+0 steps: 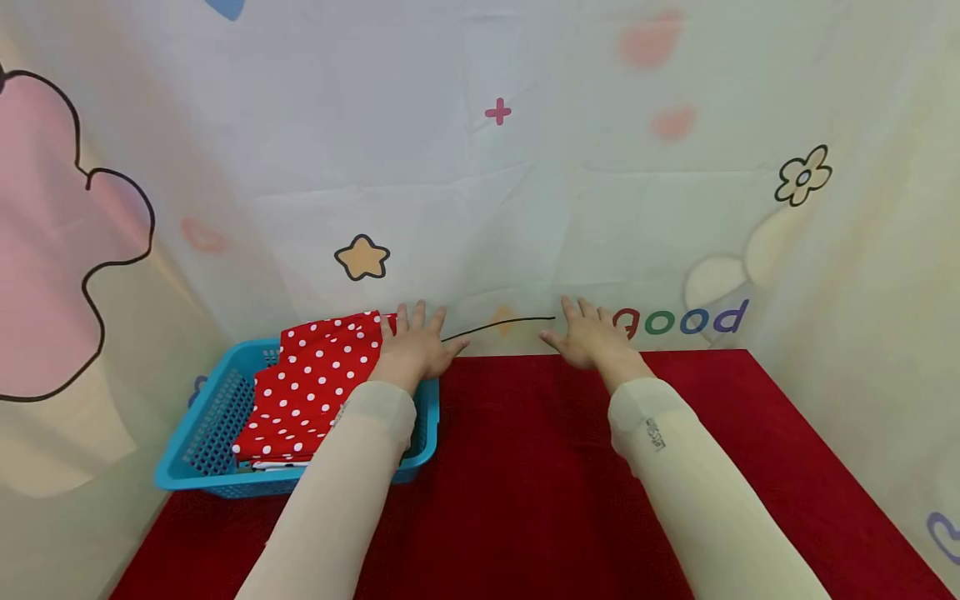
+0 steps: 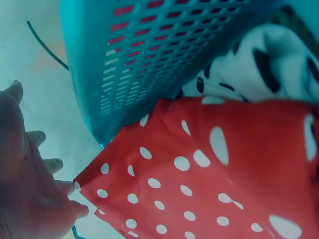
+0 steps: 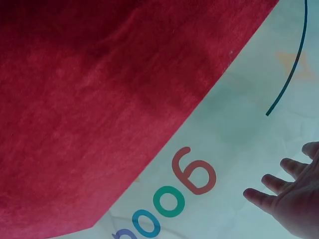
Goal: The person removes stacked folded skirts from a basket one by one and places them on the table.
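Observation:
Both hands reach forward with fingers spread, and neither holds anything. In the head view the left hand (image 1: 415, 343) is over the back right corner of a blue plastic basket (image 1: 176, 454), beside a red cloth with white polka dots (image 1: 318, 387) that lies in it. The left wrist view has the left hand (image 2: 30, 179) near a corner of that cloth (image 2: 187, 189); whether they touch I cannot tell. Farther right, the right hand (image 1: 592, 337) hovers by the table's back edge, in front of the printed backdrop. Its fingers are straight in the right wrist view.
A dark red cloth (image 1: 517, 483) covers the table. Under the polka-dot cloth, a white fabric with black spots (image 2: 254, 64) shows inside the basket. A white curtain (image 1: 480, 225) with printed shapes and the letters "good" (image 1: 690, 321) hangs behind and around the table.

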`<action>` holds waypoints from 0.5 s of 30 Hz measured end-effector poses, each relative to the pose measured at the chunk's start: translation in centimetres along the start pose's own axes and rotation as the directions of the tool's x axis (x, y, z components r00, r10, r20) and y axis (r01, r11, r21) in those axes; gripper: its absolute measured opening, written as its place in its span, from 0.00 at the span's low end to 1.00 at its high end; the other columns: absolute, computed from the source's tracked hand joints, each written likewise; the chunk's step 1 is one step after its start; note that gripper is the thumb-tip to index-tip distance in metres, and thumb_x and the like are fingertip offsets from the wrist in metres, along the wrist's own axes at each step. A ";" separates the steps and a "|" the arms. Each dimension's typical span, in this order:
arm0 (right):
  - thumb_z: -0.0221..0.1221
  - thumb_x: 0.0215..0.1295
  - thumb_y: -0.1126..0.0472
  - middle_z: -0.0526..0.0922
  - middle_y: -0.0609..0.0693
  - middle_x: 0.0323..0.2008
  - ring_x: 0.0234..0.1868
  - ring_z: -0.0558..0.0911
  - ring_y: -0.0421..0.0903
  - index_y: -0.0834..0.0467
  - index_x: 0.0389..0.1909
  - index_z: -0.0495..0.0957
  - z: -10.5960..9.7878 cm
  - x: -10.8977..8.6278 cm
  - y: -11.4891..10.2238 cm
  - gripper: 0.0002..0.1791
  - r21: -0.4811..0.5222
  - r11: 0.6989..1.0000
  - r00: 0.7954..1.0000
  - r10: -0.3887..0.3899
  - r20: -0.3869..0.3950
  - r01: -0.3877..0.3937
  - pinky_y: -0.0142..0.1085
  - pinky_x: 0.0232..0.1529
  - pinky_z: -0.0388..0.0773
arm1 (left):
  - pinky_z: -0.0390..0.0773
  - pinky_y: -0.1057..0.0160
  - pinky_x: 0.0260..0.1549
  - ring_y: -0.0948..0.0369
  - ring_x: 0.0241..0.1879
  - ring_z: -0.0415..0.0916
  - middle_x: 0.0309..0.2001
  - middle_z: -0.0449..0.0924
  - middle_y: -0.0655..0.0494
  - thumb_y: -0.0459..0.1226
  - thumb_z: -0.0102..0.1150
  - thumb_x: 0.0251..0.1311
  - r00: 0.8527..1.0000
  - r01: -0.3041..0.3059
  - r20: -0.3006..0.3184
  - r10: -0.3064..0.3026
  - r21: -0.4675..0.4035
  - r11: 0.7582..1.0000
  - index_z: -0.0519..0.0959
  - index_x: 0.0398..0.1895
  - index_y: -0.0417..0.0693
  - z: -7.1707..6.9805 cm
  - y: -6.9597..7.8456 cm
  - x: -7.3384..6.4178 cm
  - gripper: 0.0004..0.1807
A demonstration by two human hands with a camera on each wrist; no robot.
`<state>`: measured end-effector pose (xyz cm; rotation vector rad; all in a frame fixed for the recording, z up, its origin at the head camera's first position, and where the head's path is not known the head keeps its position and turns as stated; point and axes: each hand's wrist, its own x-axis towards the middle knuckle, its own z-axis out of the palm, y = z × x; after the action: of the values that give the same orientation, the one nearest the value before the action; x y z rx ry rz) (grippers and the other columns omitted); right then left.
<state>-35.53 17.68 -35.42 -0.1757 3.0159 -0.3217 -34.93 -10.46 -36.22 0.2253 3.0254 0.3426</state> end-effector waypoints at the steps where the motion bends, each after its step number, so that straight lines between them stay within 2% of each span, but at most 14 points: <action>1: 0.43 0.78 0.33 0.41 0.62 0.84 0.82 0.44 0.70 0.54 0.85 0.37 0.0 0.0 0.1 0.47 0.002 1.000 1.000 0.000 0.001 0.000 0.72 0.77 0.45 | 0.38 0.30 0.78 0.37 0.83 0.32 0.84 0.39 0.41 0.61 0.49 0.72 1.000 -0.002 -0.002 0.002 0.006 1.000 0.47 0.85 0.55 -0.1 0.1 -0.2 0.46; 8: 0.43 0.78 0.33 0.42 0.63 0.84 0.81 0.47 0.71 0.55 0.85 0.38 -0.2 0.2 0.4 0.47 0.010 1.000 1.000 -0.018 -0.003 0.018 0.72 0.75 0.51 | 0.40 0.30 0.78 0.38 0.83 0.33 0.85 0.40 0.41 0.62 0.46 0.73 1.000 -0.010 0.002 0.010 0.061 0.998 0.46 0.85 0.56 -0.5 0.6 -0.3 0.45; 12: 0.44 0.78 0.33 0.45 0.63 0.83 0.81 0.49 0.70 0.55 0.85 0.40 -0.4 0.3 0.1 0.47 0.038 0.999 1.000 -0.027 -0.017 0.027 0.71 0.75 0.52 | 0.42 0.29 0.78 0.37 0.83 0.33 0.85 0.40 0.42 0.65 0.41 0.73 1.000 -0.026 -0.004 0.027 0.083 0.996 0.46 0.85 0.58 -0.5 0.3 -0.1 0.45; 15: 0.45 0.77 0.33 0.46 0.64 0.83 0.80 0.50 0.71 0.55 0.85 0.41 -0.5 0.3 -0.3 0.48 0.079 0.996 0.999 -0.047 -0.024 0.049 0.70 0.76 0.52 | 0.42 0.29 0.77 0.38 0.83 0.33 0.85 0.40 0.42 0.66 0.42 0.72 0.999 -0.034 -0.011 0.036 0.101 0.994 0.47 0.85 0.59 -0.8 -0.2 -0.2 0.45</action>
<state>-35.85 17.40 -34.92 -0.2401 3.0176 -0.4509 -34.84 -10.88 -35.51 0.2848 3.0583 0.1945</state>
